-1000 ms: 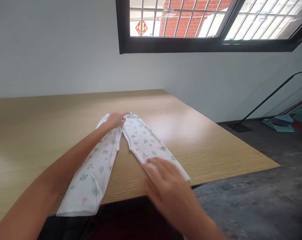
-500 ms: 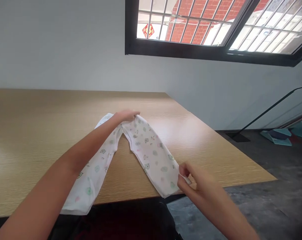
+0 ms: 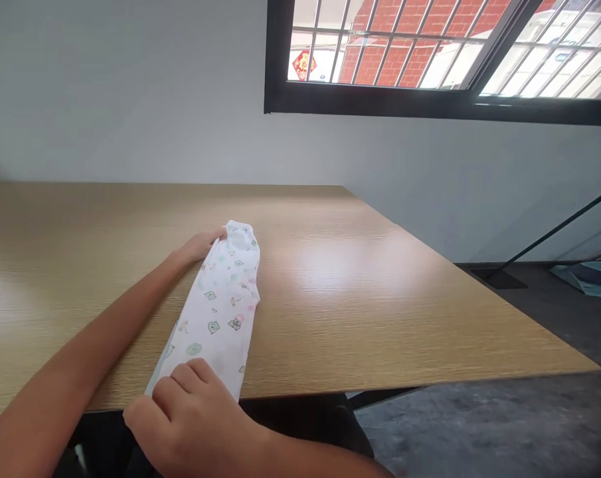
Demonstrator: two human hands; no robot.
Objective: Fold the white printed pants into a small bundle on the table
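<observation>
Printed white trousers (image 3: 225, 292) lie doubled lengthwise on the wooden table (image 3: 380, 318). The right hand (image 3: 190, 418) has fingers curled tightly round the leg ends; the left hand (image 3: 199, 245) touches the waist, its grip hidden. Floorward right, a light-blue object (image 3: 579, 280), blurred.

Head-worn view, looking forward and down, near above table (image 3: 380, 312), toward wall (image 3: 131, 99)

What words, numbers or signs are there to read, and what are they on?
No words or numbers can be read.
Red diamond sign seen through the window: yellowish marking, too small and blurred.
Small blue mark outside, farther right: too blurred.
White printed garment: little pictures, no readable words.
</observation>
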